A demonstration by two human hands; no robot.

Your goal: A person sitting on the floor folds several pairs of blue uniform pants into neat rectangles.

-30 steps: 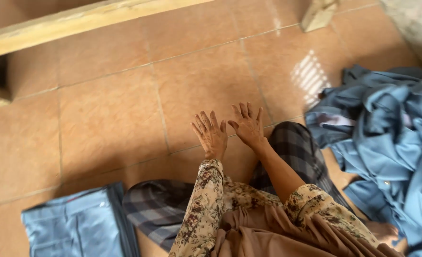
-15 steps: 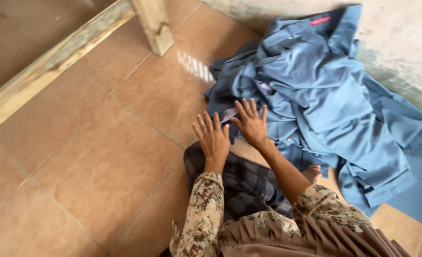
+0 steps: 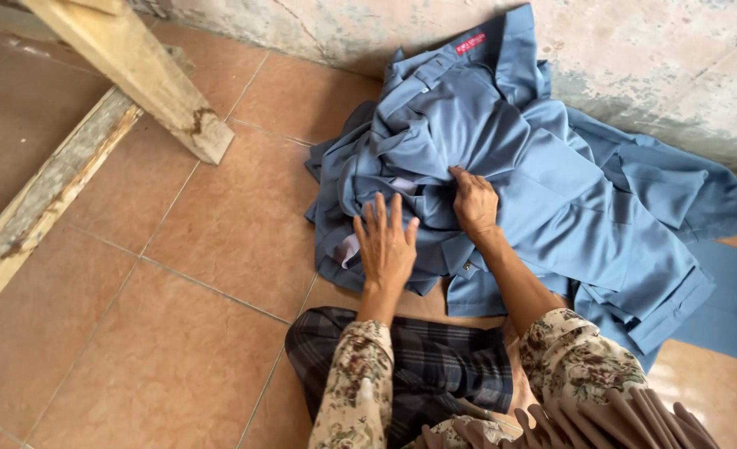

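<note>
A heap of blue garments [image 3: 543, 166] lies crumpled on the tiled floor against the wall. My left hand [image 3: 385, 241] rests flat on the heap's near left edge, fingers spread. My right hand [image 3: 474, 202] has its fingers closed on a fold of blue cloth near the middle of the heap. Both arms wear floral-patterned sleeves [image 3: 347, 382]. A dark checked cloth [image 3: 435, 366] covers my lap just below the hands.
A slanted wooden leg [image 3: 148, 79] and a long wooden beam [image 3: 40, 208] cross the floor at the left. A stained plaster wall [image 3: 651, 58] runs behind the heap. Orange floor tiles [image 3: 152, 333] spread to the left.
The view swung right onto the blue heap. Both hands moved from hovering over the floor onto the garments, and my right hand took hold of the cloth.
</note>
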